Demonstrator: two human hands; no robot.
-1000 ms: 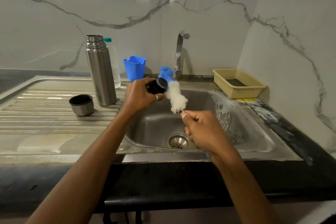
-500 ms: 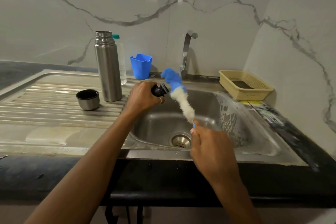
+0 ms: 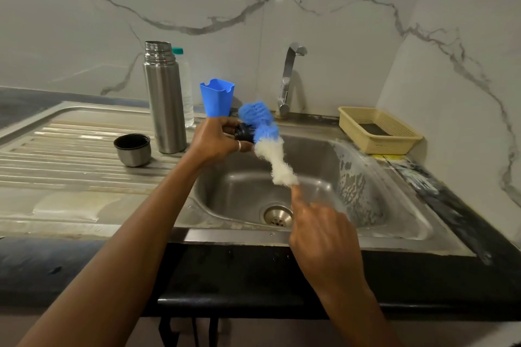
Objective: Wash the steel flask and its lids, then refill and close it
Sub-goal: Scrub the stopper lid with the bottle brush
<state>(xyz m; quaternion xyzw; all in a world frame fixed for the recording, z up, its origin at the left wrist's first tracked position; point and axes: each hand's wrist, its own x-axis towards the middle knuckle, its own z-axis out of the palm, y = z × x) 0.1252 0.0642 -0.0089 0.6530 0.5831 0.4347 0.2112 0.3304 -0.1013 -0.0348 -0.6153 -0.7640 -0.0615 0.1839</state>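
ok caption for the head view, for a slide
Left hand holds the black inner lid over the sink while the right hand holds a blue-and-white brush against it, steel flask standing beside

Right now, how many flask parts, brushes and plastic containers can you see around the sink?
Flask parts: 3, the steel flask, the cup lid and the black inner lid in the left hand.
Brushes: 1, the bottle brush in the right hand.
Plastic containers: 3, the blue cup, the water bottle and the beige basket.
Total: 7.
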